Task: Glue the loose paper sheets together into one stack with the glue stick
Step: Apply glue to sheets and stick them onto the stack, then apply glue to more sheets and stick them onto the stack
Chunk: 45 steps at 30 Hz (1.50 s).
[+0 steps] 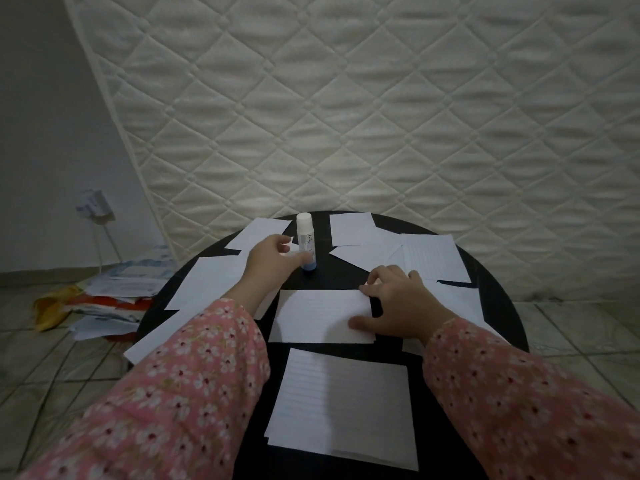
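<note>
The glue stick [306,241] stands capped and upright near the far side of the round black table [498,299], light, rigid and easily tipped; best taken round its barrel. The left hand [268,259] reaches it, fingers loosely curled at its base, not yet gripping. The right hand [394,303] presses flat on a thin, floppy lined sheet [318,315] among scattered loose sheets [353,228].

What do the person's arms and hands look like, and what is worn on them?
Both arms wear long pink sleeves printed with small white flowers that have dark red centres. The left sleeve and the right sleeve end at the wrists. The left hand and the right hand are bare; no rings, watch or gloves show.
</note>
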Each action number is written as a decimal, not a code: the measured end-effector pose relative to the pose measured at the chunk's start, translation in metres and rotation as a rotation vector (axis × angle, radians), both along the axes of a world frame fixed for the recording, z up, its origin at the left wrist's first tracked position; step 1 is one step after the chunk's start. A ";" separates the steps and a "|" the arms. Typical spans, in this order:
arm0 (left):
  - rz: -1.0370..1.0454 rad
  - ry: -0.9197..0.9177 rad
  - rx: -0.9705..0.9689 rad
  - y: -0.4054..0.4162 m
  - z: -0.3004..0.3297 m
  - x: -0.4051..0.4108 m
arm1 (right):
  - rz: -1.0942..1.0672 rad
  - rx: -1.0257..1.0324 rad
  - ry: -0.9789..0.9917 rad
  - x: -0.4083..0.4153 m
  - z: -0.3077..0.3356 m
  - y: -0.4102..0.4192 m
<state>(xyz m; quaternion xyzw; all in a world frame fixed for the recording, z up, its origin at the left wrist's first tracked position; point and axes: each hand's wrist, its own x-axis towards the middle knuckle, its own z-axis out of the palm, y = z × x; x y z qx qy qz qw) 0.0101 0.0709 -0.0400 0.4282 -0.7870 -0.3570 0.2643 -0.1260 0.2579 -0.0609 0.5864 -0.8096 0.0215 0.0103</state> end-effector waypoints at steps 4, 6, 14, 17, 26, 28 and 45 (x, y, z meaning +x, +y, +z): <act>-0.004 0.047 0.023 -0.010 -0.005 -0.017 | 0.020 -0.020 -0.005 0.002 0.001 -0.004; -0.029 0.057 0.006 -0.016 -0.009 -0.021 | 0.005 -0.037 -0.038 0.003 0.002 -0.005; -0.083 0.090 0.021 -0.033 -0.013 -0.029 | -0.087 -0.207 -0.687 0.000 0.013 -0.006; -0.116 0.105 0.052 -0.036 -0.012 -0.029 | -0.104 -0.262 -0.813 -0.005 0.018 -0.003; -0.219 -0.072 0.215 -0.013 0.017 0.025 | -0.155 -0.395 -1.331 -0.002 0.028 0.016; -0.358 -0.105 0.277 -0.006 0.018 0.042 | -0.138 -0.403 -1.468 0.005 0.031 0.019; -0.354 -0.275 0.377 0.001 0.008 0.089 | 0.018 0.161 -0.252 0.016 0.024 0.016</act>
